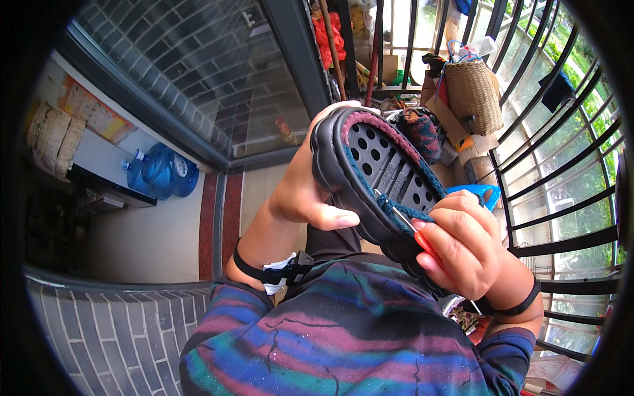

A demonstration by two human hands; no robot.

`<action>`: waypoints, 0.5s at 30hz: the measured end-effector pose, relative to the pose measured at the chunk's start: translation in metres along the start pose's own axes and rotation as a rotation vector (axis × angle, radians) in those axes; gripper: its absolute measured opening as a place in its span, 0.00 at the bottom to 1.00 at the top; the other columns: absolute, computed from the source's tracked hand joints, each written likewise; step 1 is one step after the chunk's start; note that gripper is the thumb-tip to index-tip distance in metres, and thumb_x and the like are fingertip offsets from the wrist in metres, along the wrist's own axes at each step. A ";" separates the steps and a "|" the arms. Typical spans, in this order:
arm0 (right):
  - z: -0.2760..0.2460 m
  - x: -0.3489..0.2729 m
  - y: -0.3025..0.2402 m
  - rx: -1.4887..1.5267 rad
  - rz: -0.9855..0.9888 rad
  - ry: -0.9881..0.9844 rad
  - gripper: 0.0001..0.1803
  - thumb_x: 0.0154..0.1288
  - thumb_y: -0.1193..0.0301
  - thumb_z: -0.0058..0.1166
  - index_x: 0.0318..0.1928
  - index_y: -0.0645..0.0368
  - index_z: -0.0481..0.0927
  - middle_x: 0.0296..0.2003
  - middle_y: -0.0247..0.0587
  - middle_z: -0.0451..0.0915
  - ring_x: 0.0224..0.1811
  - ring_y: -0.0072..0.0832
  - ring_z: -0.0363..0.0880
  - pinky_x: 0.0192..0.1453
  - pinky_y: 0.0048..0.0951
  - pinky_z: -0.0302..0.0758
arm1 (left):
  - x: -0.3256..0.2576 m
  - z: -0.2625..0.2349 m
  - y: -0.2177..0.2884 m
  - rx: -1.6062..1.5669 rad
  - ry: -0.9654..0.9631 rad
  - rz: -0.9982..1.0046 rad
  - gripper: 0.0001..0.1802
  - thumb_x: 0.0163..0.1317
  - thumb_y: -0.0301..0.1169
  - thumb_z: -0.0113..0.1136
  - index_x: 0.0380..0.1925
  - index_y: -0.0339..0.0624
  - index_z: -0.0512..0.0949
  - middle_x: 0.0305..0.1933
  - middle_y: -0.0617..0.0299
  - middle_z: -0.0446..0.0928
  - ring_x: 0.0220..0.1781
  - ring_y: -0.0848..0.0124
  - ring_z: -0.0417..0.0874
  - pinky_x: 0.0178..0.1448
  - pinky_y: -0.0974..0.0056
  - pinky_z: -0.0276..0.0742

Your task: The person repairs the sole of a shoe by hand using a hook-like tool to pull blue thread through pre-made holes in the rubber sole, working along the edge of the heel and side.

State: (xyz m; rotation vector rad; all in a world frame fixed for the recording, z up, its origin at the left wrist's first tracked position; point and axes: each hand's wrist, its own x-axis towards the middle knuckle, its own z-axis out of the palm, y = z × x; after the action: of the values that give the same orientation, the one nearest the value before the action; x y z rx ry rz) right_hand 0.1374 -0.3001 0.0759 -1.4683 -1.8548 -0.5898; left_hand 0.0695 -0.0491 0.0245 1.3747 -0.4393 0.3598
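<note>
A black shoe sole [328,162] with round holes is tilted up in front of my chest. Along its rim runs a crocheted yarn edging [378,121], maroon at the far part and teal nearer me. My left hand [294,189] grips the sole's left side, thumb on the outer wall and the other fingers hidden behind. Between the thumb and fingers of my right hand [465,244] is a crochet hook [403,220] with a red handle. Its metal tip reaches the teal yarn [389,203] at the sole's near inner edge, and teal strand lies by my fingertips.
Dark metal railings [561,198] curve along the right. A woven basket [473,98] stands among cartons, beside a dark multicoloured bundle [421,134]. A blue plastic bag [485,195] shows behind my right hand. At left are a glass door [198,72] and blue water jugs [168,171].
</note>
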 end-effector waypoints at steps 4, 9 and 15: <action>0.004 0.003 -0.004 -0.089 0.020 -0.003 0.19 0.53 0.72 0.68 0.41 0.76 0.81 0.32 0.50 0.78 0.31 0.41 0.78 0.33 0.39 0.76 | 0.002 -0.005 0.002 0.168 -0.027 0.061 0.69 0.30 0.41 0.82 0.73 0.32 0.53 0.70 0.50 0.65 0.72 0.60 0.68 0.78 0.55 0.60; -0.004 0.010 -0.001 -0.304 0.037 -0.053 0.18 0.51 0.65 0.69 0.37 0.65 0.82 0.31 0.41 0.76 0.27 0.33 0.74 0.30 0.35 0.67 | 0.005 -0.005 0.002 0.281 0.008 0.163 0.70 0.30 0.40 0.84 0.73 0.32 0.51 0.69 0.50 0.65 0.71 0.60 0.70 0.76 0.55 0.64; -0.012 0.020 -0.005 -0.361 0.315 -0.183 0.34 0.46 0.48 0.73 0.47 0.60 0.80 0.41 0.44 0.75 0.40 0.43 0.75 0.47 0.44 0.69 | 0.006 0.004 0.006 0.295 0.033 0.133 0.71 0.28 0.38 0.85 0.73 0.33 0.51 0.69 0.50 0.65 0.71 0.60 0.71 0.76 0.55 0.64</action>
State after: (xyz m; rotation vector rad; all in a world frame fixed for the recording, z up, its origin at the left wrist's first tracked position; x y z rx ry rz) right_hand 0.1325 -0.2966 0.0994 -2.0655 -1.6563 -0.6764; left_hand 0.0716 -0.0523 0.0336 1.6279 -0.4647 0.5728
